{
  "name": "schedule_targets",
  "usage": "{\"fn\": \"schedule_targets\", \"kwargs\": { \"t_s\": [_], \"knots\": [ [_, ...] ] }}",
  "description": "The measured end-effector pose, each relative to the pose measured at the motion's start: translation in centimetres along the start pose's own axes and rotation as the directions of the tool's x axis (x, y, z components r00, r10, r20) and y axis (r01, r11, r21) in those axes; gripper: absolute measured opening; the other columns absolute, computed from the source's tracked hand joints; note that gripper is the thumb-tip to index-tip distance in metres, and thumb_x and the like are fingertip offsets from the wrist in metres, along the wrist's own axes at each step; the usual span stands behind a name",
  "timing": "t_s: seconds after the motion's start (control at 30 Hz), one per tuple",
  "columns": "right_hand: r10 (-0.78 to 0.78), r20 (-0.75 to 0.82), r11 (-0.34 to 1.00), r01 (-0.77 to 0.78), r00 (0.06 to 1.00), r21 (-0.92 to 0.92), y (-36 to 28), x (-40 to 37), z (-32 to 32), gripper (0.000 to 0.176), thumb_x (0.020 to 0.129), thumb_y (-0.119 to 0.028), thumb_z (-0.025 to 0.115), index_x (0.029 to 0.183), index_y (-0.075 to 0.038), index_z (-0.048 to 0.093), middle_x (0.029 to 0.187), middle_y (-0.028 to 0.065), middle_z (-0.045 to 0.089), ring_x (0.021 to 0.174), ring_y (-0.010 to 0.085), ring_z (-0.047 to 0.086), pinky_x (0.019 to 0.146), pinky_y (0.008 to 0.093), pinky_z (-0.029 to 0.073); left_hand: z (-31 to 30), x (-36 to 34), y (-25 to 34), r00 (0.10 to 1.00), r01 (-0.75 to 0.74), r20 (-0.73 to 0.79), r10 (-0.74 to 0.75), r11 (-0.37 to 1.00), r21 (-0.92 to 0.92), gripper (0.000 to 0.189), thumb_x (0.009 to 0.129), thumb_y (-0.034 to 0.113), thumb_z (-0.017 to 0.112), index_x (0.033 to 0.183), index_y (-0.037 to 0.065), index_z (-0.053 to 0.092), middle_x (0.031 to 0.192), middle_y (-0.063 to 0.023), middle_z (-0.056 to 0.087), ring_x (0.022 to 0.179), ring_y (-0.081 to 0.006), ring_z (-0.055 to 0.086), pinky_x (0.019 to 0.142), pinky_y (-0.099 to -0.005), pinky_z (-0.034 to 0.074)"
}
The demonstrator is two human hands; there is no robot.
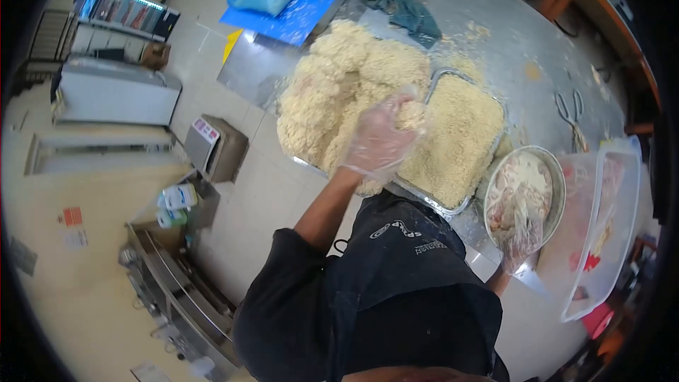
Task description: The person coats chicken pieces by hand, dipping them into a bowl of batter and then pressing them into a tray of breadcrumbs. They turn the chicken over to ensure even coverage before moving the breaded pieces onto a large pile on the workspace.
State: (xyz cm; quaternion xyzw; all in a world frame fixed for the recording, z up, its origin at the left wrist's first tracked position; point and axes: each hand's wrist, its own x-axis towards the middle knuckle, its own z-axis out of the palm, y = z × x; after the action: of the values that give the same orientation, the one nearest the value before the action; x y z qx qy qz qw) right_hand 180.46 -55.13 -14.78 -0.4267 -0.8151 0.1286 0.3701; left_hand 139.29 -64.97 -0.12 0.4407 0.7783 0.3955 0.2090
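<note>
Breadcrumbs [346, 78] lie heaped on the steel counter [495, 7] and fill a tray [442, 206]. The left hand [382, 143], in a clear glove, curls its grip around a clump above the heap, forearm stretched forward. The right hand [522, 230], also gloved, reaches down into a metal bowl [562, 177] of coated pieces. Its grip is blurred, so I cannot tell how it stands.

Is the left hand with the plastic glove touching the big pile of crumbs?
Touching. The head view shows the gloved left hand pressed into the crumb pile, with no gap between them.
</note>
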Motion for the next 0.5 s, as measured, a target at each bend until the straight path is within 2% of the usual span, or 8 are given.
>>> {"fn": "schedule_targets", "kwargs": {
  "t_s": [0.07, 0.13, 0.2, 0.23, 0.3, 0.37, 0.47, 0.5],
  "knots": [
    [0.067, 0.039, 0.992, -0.071, 0.997, 0.101, 0.4, 0.3, 0.0, 0.035, 0.075, -0.020, 0.068, 0.107, -0.009, 0.071, 0.107, 0.0140, 0.067, 0.109, 0.0360, 0.060, 0.095, 0.0490, 0.045, -4.3, -1.8, 0.7, 0.972, 0.228, 0.039, -0.230, 0.972, 0.059, 0.054, 0.070, 0.013, 0.073, 0.121, 0.003, 0.059, 0.117, -0.0155, 0.064, 0.105, -0.0247, 0.063, 0.094, -0.0335, 0.048],
    [0.127, 0.140, 0.973, -0.151, 0.982, 0.174, 0.4, 1.3, 0.4, 0.034, 0.076, -0.020, 0.067, 0.107, -0.008, 0.071, 0.109, 0.0148, 0.067, 0.110, 0.0360, 0.060, 0.096, 0.0492, 0.045, -7.0, -4.4, -3.3, 0.989, 0.140, -0.070, -0.132, 0.984, 0.115, 0.051, 0.076, 0.020, 0.070, 0.122, 0.004, 0.057, 0.111, -0.0163, 0.066, 0.098, -0.0265, 0.065, 0.091, -0.0348, 0.050],
    [0.171, 0.262, 0.951, -0.228, 0.950, 0.208, 0.4, 2.8, 0.1, 0.034, 0.077, -0.020, 0.065, 0.108, -0.005, 0.070, 0.113, 0.0159, 0.066, 0.112, 0.0358, 0.059, 0.098, 0.0495, 0.043, -9.7, -6.4, -6.6, 0.962, 0.161, -0.216, -0.168, 0.986, -0.048, 0.050, 0.076, 0.016, 0.070, 0.123, 0.005, 0.057, 0.112, -0.0128, 0.066, 0.099, -0.0227, 0.065, 0.090, -0.0343, 0.051],
    [-0.047, 0.310, 0.998, 0.032, 0.950, 0.055, -0.4, 4.5, -0.5, 0.036, 0.079, -0.019, 0.064, 0.111, -0.004, 0.068, 0.115, 0.0154, 0.065, 0.113, 0.0352, 0.058, 0.100, 0.0481, 0.042, -10.8, -6.9, -8.5, 0.935, 0.229, -0.246, -0.256, 0.964, -0.133, 0.051, 0.076, 0.014, 0.070, 0.124, 0.005, 0.057, 0.111, -0.0114, 0.066, 0.098, -0.0207, 0.064, 0.089, -0.0338, 0.051],
    [-0.400, 0.487, 0.817, 0.543, 0.776, -0.194, -2.4, 8.7, -0.7, 0.039, 0.082, -0.018, 0.061, 0.117, -0.002, 0.065, 0.119, 0.0145, 0.063, 0.114, 0.0342, 0.056, 0.103, 0.0451, 0.040, -12.4, -7.8, -13.1, 0.896, 0.289, -0.302, -0.325, 0.944, -0.160, 0.052, 0.076, 0.013, 0.070, 0.125, 0.005, 0.056, 0.110, -0.0107, 0.066, 0.097, -0.0192, 0.064, 0.088, -0.0330, 0.051],
    [-0.392, 0.569, 0.832, 0.543, 0.723, -0.116, -2.3, 9.7, 1.0, 0.040, 0.081, -0.017, 0.061, 0.118, -0.002, 0.065, 0.119, 0.0148, 0.063, 0.114, 0.0338, 0.056, 0.103, 0.0447, 0.040, -13.3, -7.9, -17.2, 0.884, 0.276, -0.380, -0.273, 0.960, -0.047, 0.053, 0.077, 0.013, 0.069, 0.127, 0.006, 0.054, 0.109, -0.0120, 0.065, 0.095, -0.0204, 0.064, 0.088, -0.0326, 0.050],
    [-0.378, 0.686, 0.850, 0.527, 0.622, -0.010, 0.0, 10.1, 4.5, 0.040, 0.080, -0.014, 0.060, 0.118, -0.003, 0.064, 0.120, 0.0152, 0.063, 0.115, 0.0333, 0.056, 0.103, 0.0439, 0.040, -12.9, -7.3, -16.6, 0.854, 0.357, -0.472, -0.221, 0.908, 0.220, 0.049, 0.075, 0.004, 0.063, 0.124, 0.000, 0.057, 0.119, -0.0165, 0.064, 0.112, -0.0274, 0.062, 0.094, -0.0347, 0.048],
    [-0.361, 0.724, 0.861, 0.509, 0.588, 0.017, 0.9, 9.9, 5.8, 0.041, 0.080, -0.014, 0.059, 0.119, -0.003, 0.064, 0.120, 0.0153, 0.063, 0.115, 0.0332, 0.056, 0.103, 0.0437, 0.040, -12.0, -7.4, -16.6, 0.815, 0.328, -0.556, -0.163, 0.921, 0.212, 0.050, 0.075, 0.005, 0.064, 0.124, -0.002, 0.057, 0.123, -0.0188, 0.061, 0.114, -0.0300, 0.060, 0.096, -0.0359, 0.047]
  ]
}}
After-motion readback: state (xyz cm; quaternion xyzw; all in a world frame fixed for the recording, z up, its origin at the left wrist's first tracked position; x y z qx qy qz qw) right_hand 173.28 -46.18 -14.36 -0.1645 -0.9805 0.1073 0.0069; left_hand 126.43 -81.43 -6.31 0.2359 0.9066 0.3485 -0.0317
